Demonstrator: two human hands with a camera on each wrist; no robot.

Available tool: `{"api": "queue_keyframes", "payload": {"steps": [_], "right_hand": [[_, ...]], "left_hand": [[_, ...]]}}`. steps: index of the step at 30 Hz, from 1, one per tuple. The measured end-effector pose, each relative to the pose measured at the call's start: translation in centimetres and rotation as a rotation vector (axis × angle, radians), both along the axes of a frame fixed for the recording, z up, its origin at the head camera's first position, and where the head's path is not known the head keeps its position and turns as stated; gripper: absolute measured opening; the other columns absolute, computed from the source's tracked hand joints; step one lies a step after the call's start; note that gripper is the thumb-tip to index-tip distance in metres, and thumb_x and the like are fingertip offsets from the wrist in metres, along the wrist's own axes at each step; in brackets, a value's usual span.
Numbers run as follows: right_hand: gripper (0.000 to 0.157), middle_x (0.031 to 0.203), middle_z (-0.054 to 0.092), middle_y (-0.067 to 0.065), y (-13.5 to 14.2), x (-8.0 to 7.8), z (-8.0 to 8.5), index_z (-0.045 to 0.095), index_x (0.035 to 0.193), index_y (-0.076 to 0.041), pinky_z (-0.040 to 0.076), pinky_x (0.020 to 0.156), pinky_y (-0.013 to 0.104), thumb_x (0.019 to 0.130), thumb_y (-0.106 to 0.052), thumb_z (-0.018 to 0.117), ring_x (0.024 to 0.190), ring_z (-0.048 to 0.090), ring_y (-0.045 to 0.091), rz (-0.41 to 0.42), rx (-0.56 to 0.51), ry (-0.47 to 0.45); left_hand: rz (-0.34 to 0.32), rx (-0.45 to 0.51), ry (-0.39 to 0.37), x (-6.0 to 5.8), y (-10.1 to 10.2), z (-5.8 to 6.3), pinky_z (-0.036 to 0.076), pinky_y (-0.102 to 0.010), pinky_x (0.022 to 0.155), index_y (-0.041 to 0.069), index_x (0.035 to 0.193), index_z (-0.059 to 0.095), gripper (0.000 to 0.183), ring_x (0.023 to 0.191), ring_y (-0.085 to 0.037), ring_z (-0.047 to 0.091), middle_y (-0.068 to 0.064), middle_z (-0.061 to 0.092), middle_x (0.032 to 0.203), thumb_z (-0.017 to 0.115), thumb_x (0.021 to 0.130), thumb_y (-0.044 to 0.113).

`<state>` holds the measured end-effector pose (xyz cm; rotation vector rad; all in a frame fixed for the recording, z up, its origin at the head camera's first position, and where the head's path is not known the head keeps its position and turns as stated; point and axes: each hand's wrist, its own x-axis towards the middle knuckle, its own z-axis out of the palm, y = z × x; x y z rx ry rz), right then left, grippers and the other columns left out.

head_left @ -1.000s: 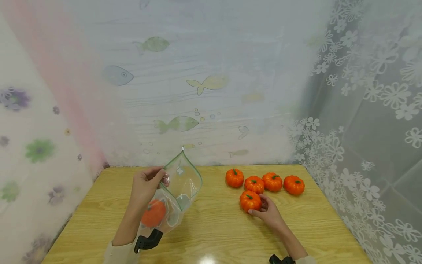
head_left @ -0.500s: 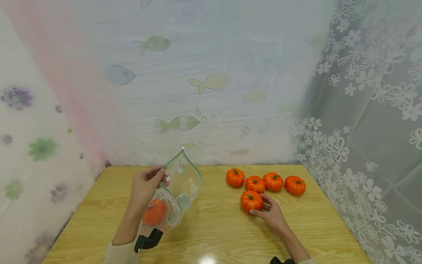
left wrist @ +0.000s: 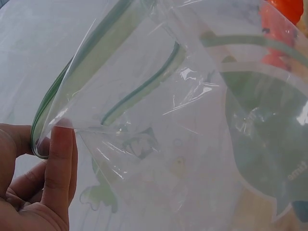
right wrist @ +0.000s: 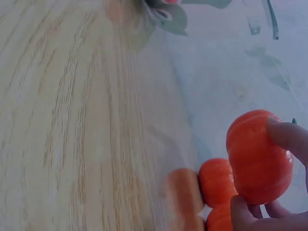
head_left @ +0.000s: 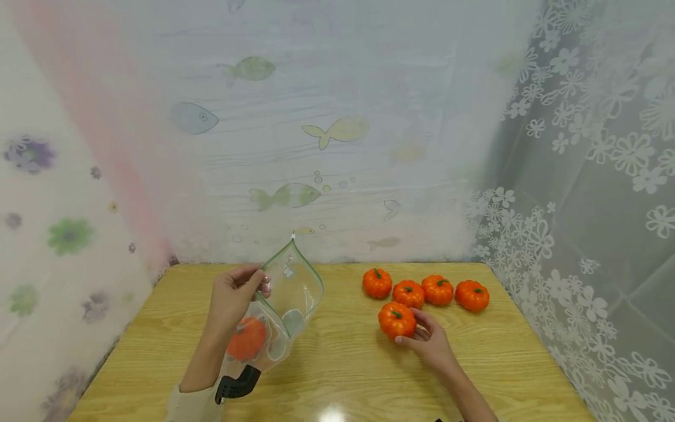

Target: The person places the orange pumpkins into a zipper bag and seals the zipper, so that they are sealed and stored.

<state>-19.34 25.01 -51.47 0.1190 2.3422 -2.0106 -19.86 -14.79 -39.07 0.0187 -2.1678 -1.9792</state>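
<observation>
My left hand (head_left: 232,296) pinches the green-edged rim of a clear zip bag (head_left: 287,296) and holds its mouth open above the table; one orange toy pumpkin (head_left: 246,339) lies inside it. The left wrist view shows thumb and finger on the bag (left wrist: 159,125) rim. My right hand (head_left: 429,340) grips another small orange pumpkin (head_left: 396,320) with a green stem, just off the wooden table (head_left: 337,363). The right wrist view shows that pumpkin (right wrist: 259,156) between thumb and fingers.
A row of three more orange pumpkins (head_left: 422,290) sits at the table's back right. Patterned curtains (head_left: 327,135) close in behind and on both sides. Bare wood lies between the bag and the pumpkins.
My right hand has closed round the front pumpkin and shifted it slightly left and up. The left hand and the bag have stayed still.
</observation>
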Motion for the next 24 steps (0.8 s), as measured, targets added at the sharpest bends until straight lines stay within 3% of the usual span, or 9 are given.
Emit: {"api": "queue_keyframes", "payload": {"steps": [5,11,24], "right_hand": [[0.077,0.155,0.041,0.019,-0.5,0.7,0.8,0.042,0.152,-0.004,0.053,0.102,0.024,0.085,0.000,0.080,0.132,0.053,0.032,0.025,-0.079,0.019],[0.077,0.155,0.043,0.018,-1.0,1.4,1.5,0.042,0.153,-0.005,0.054,0.101,0.026,0.085,0.002,0.079,0.133,0.052,0.031,0.050,-0.148,0.020],[0.077,0.153,0.046,0.018,-1.9,2.3,1.2,0.045,0.151,-0.002,0.053,0.103,0.028,0.083,0.003,0.082,0.133,0.053,0.032,0.062,-0.166,0.020]], "left_hand": [[-0.003,0.007,0.014,0.1,0.1,0.1,0.058,-0.021,0.065,-0.010,0.122,0.066,0.029,0.070,-0.007,0.069,0.006,0.072,0.081,0.061,0.103,0.011],[-0.016,0.018,0.004,0.3,0.2,0.1,0.060,-0.022,0.066,-0.009,0.124,0.066,0.029,0.070,-0.008,0.069,0.006,0.071,0.082,0.061,0.103,0.010],[-0.021,0.028,0.006,0.9,0.5,0.3,0.061,-0.023,0.066,-0.011,0.125,0.064,0.030,0.069,-0.009,0.069,-0.002,0.072,0.085,0.060,0.103,0.008]]}}
